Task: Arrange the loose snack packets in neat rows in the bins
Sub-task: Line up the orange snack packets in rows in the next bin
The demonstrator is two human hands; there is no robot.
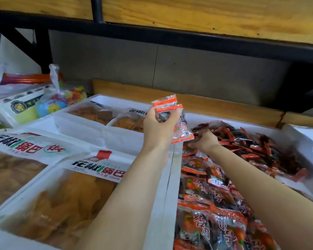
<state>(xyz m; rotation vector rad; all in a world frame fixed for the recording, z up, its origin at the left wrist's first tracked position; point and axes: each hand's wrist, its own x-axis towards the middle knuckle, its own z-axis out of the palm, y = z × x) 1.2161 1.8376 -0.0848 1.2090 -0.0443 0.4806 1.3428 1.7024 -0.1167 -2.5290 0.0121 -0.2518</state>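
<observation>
Wooden shelf [206, 13] on a black steel frame, overhead; grey wall panel [188, 69] behind.
Table: wooden lip [224, 105] along the far edge, white foam bins side by side.
Left bins [76, 123]: large rice-crust bags [90, 177], lying flat.
Right bin [168, 199]: red snack packets, rowed packets [215, 195] at the near edge, loose heap [251, 141] toward the far edge.
Plastic bags of goods [61, 98]: far left corner.
Left hand [157, 125]: grip closed round a held bundle [167, 109] of packets, raised over the bin divider.
Right hand [204, 141]: fingers buried in the heap; grip cannot be told.
</observation>
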